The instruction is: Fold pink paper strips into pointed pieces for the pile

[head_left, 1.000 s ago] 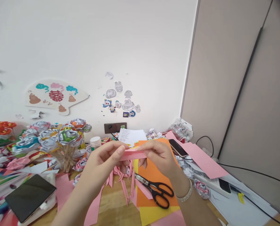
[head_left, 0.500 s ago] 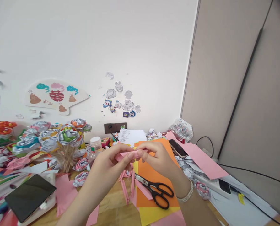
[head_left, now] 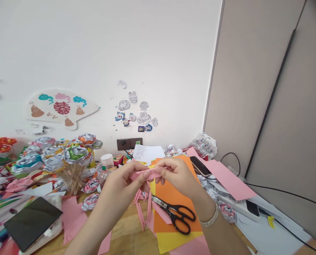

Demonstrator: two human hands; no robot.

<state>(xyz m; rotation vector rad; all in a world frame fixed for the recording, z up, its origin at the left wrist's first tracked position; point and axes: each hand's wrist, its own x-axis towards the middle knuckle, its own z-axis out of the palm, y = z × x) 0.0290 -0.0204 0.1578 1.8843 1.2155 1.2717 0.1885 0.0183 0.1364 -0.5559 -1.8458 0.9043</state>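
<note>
A small folded strip of pink paper [head_left: 150,174] is pinched between my two hands above the desk. My left hand [head_left: 128,179] grips its left part with thumb and fingers. At its right end, my right hand [head_left: 175,177] holds it with the thumb pressed on top; a beaded bracelet circles that wrist. Below the hands lie several narrow folded pink strips [head_left: 140,216]. Black-handled scissors [head_left: 178,214] rest on sheets of orange paper [head_left: 171,194] and yellow paper [head_left: 171,241], blades toward the pink strips.
On the left are paper roses [head_left: 75,154] on sticks, a clear jar [head_left: 107,163] with a white lid, and a dark tablet [head_left: 33,221]. At right lie a phone [head_left: 200,166], pink sheets [head_left: 229,179], a power strip [head_left: 243,207], cables and white paper.
My thumbs have shifted slightly along the pink strip, and a little more of it shows between them. The whole view has moved slightly; the things on the desk are unchanged.
</note>
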